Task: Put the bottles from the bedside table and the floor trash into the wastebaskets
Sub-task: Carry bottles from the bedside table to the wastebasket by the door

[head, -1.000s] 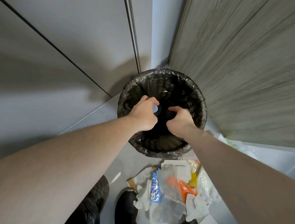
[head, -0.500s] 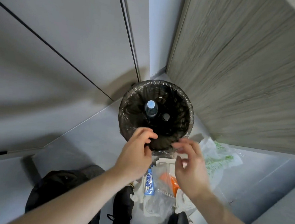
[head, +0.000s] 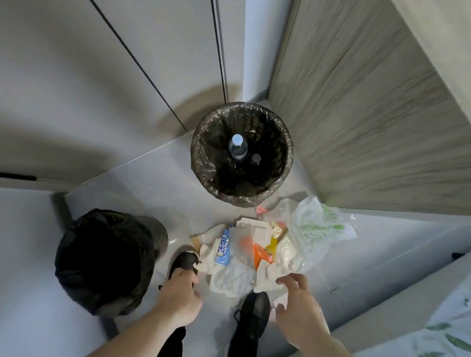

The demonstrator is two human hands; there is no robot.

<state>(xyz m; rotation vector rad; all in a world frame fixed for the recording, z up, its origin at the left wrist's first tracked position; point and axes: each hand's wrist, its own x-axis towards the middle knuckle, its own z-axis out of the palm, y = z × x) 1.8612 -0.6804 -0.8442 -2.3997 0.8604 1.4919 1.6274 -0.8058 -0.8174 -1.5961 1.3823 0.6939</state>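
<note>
Fingers of the right hand (head: 300, 310) spread, the left hand (head: 179, 300) loosely curled, both empty above floor trash (head: 253, 253).

Two bottles (head: 238, 147) stand upright in the lined wastebasket (head: 202, 158); floor trash (head: 262, 251) (wrappers, bags) lies before it.

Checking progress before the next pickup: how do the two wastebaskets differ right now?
The far wastebasket in the corner holds a clear bottle and a dark-capped bottle; the near wastebasket by the left shoe shows only a dark interior. The far one looks straight down its mouth; the near one appears tilted. Both carry dark plastic liners.
</note>
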